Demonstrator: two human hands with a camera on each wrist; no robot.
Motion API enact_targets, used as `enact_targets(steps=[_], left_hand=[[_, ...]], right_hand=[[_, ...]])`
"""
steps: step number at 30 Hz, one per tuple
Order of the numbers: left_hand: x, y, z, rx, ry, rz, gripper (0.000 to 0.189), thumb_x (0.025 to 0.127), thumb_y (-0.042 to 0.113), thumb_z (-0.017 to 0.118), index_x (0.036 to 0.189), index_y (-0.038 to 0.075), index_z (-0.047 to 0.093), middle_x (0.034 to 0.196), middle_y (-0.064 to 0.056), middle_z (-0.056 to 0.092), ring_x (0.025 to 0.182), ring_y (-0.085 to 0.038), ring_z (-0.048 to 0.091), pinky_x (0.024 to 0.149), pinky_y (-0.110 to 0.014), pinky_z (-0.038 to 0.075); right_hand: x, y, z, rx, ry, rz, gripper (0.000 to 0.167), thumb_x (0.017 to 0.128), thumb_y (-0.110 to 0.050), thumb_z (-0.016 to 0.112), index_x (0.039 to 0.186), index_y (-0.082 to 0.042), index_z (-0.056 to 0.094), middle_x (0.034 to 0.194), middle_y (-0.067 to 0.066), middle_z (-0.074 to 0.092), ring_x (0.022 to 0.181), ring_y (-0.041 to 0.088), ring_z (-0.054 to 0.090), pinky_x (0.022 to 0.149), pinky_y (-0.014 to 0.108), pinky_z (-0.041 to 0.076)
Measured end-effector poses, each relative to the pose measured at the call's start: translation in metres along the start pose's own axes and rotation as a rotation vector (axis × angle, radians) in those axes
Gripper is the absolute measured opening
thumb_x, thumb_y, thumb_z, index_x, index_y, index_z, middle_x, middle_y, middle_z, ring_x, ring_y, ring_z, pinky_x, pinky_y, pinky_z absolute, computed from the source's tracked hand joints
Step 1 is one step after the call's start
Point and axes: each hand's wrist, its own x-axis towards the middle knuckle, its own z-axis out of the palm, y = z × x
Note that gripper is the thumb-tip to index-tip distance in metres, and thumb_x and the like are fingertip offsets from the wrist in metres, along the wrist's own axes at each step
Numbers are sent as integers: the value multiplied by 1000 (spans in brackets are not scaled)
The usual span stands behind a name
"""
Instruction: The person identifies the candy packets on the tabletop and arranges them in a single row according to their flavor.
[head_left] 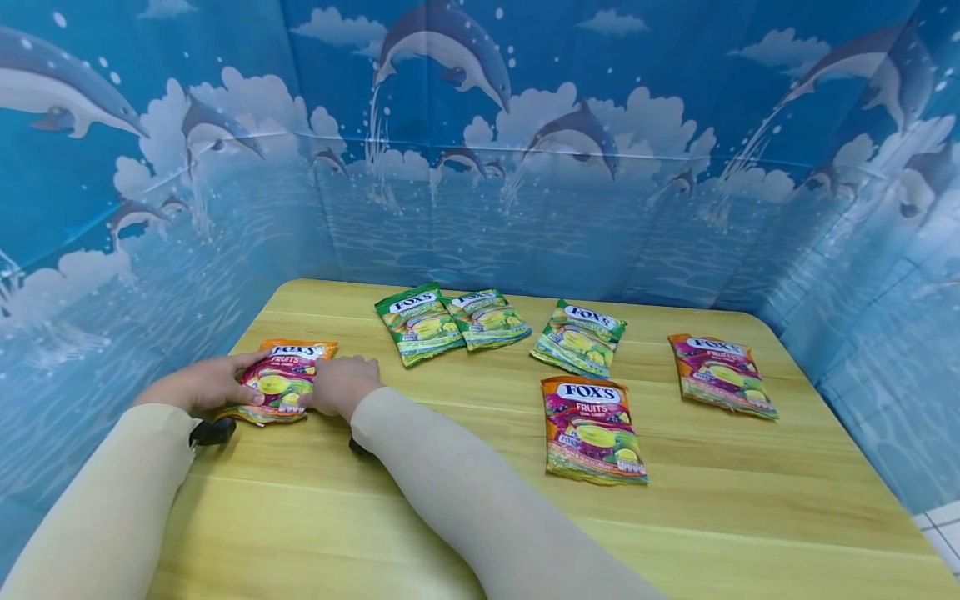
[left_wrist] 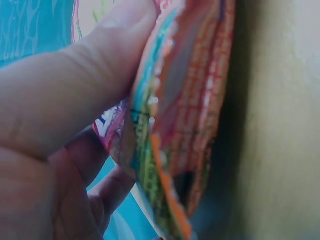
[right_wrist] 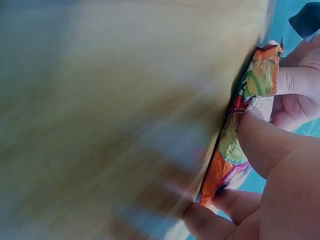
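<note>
Left grip (head_left: 206, 385) and right grip (head_left: 343, 387) hold the leftmost Fox's packet (head_left: 282, 373) between them.

A: Candy bag (head_left: 273, 383) mat'l?
B: Glossy plastic film, v. crinkled.
A: Tabletop (head_left: 720, 500)?
B: Wood-look, smooth, slt. sheen.
A: Backdrop (head_left: 480, 225)?
B: Plastic-looking sheet, creased, semi-gloss.
A: & sleeve (head_left: 480, 500)?
B: Matt cloth, smooth.

FOX'S over FRUITS: left orange packet (head_left: 279, 377), front orange packet (head_left: 595, 437), right orange packet (head_left: 723, 375). FOX'S over SPRING-, word-end too small: left green packet (head_left: 422, 327), middle green packet (head_left: 490, 320), right green packet (head_left: 577, 340)
</note>
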Motion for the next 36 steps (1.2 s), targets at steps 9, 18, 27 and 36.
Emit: enact_targets(steps=[9,18,27,36], left_hand=[[-2,4,-2,13,1,-2,105,93,52,76,168,7,17,159,-49,19,138,-68,32,110,-77,34],[-2,4,-2,-3,-14,-1,105,94,51,75,168,7,16,159,-50,17,137,-67,32,110,-77,34],[-1,5,-2,5,-24,23,102,96,47,75,168,5,15,159,-49,19,136,-65,35,109,-74,38],[0,22,-2,50,-30,34,99,97,35,75,166,-5,14,157,-48,25,127,-56,48,100,-64,48]], right_hand=[[0,-1,2,-4,24,13,76,93,-80,53,160,-48,39,153,-13,58,140,17,53,121,42,39],[-1,0,4,1,39,6,74,94,-79,51,160,-46,40,151,-13,60,136,16,55,119,40,41],[-3,1,5,15,37,0,74,95,-79,51,160,-45,42,151,-13,59,136,17,55,119,40,41],[-8,33,-2,145,-28,-103,91,97,-76,51,170,-34,16,164,-12,47,146,10,51,115,30,47]])
